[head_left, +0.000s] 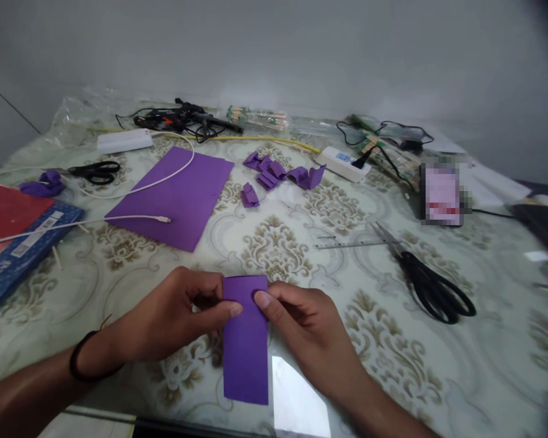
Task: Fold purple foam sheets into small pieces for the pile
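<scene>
A narrow strip of purple paper (pixel 245 359) hangs between my hands near the table's front edge. My left hand (pixel 178 313) pinches its upper left side, thumb on the face and fingers behind. On the upper right side my right hand (pixel 304 322) grips it the same way. Larger purple sheets (pixel 178 188) lie flat beyond my left hand, with a white cable (pixel 137 217) across them. Several small folded purple paper pieces (pixel 269 173) sit farther back. Black-handled scissors (pixel 432 286) rest to the right, blades touching or close to a clear ruler (pixel 354 244).
At left lie a blue packet (pixel 31 246) with red paper and a second pair of scissors (pixel 95 171). Along the back are a black tangled device (pixel 187 118), wooden sticks (pixel 260 117) and a white power strip (pixel 344 163). A phone (pixel 442 194) is at the right.
</scene>
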`<state>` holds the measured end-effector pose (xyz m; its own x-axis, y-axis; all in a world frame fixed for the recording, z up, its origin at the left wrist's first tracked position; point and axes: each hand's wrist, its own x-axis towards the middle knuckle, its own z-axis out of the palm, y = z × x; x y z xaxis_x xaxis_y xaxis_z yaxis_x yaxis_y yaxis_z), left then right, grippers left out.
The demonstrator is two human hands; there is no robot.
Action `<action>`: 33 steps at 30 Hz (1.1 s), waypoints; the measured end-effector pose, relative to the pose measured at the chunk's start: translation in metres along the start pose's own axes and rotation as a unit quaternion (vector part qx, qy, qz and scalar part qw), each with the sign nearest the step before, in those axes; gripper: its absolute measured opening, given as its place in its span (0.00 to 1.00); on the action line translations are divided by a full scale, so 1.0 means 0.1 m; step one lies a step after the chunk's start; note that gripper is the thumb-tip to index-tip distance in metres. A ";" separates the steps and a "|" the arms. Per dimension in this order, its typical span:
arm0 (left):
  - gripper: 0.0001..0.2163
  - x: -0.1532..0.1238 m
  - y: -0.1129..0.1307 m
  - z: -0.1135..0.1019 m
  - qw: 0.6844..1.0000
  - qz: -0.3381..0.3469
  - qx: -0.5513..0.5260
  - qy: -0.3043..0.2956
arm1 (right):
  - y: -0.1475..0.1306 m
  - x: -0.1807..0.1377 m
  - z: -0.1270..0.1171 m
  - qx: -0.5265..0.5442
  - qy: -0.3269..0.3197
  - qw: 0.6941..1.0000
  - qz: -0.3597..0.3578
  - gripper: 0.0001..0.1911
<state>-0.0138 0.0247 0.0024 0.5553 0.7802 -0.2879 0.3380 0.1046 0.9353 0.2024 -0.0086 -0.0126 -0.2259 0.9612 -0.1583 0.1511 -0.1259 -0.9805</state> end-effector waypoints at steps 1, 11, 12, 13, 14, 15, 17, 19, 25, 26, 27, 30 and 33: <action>0.13 0.00 -0.01 0.00 1.000 0.001 -0.002 0.001 | 0.00 0.00 0.00 -0.004 0.001 1.000 -0.003 0.21; 0.14 0.00 -0.02 -0.01 1.000 0.011 -0.014 -0.016 | 0.00 0.00 0.00 0.007 -0.007 1.000 0.009 0.22; 0.14 0.00 -0.01 -0.02 1.000 0.011 -0.010 -0.017 | 0.01 0.01 0.00 0.012 -0.007 1.000 0.010 0.22; 0.14 0.00 -0.01 -0.02 1.000 0.009 -0.007 -0.018 | 0.01 0.01 0.00 0.017 -0.005 1.000 0.010 0.21; 0.14 -0.01 0.00 -0.02 1.000 0.007 -0.005 -0.019 | 0.01 0.01 0.01 0.021 -0.002 1.000 0.010 0.20; 0.15 -0.01 0.00 -0.02 1.000 0.004 -0.003 -0.021 | 0.01 0.01 0.01 0.022 0.000 1.000 0.010 0.19; 0.16 -0.02 0.01 -0.02 1.000 0.000 -0.001 -0.026 | 0.00 0.01 0.00 0.015 0.005 1.000 0.006 0.20; 0.17 -0.02 0.02 -0.02 1.000 0.002 -0.002 -0.028 | -0.01 0.01 0.00 0.007 0.006 1.000 0.000 0.20; 0.19 0.01 -0.01 -0.01 1.000 0.009 0.024 -0.002 | -0.03 -0.01 0.01 0.015 -0.003 1.000 -0.014 0.20; 0.20 0.01 -0.02 -0.01 0.999 0.009 0.035 0.004 | -0.03 -0.01 0.02 0.016 -0.003 1.000 -0.016 0.20; 0.21 0.01 -0.03 -0.01 0.999 0.010 0.046 0.012 | -0.03 -0.01 0.02 0.016 -0.005 1.000 -0.018 0.20; 0.23 -0.01 -0.03 -0.03 0.997 0.014 0.071 0.026 | -0.02 -0.01 0.02 0.017 -0.019 0.999 -0.020 0.21; 0.24 -0.02 0.00 -0.04 0.996 0.020 0.079 0.022 | -0.01 0.01 0.02 0.016 -0.035 0.999 -0.011 0.20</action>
<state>-0.0184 0.0257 0.0043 0.5383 0.8084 -0.2382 0.4331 -0.0228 0.9011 0.2003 -0.0080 -0.0118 -0.2950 0.9448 -0.1425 0.1147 -0.1131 -0.9869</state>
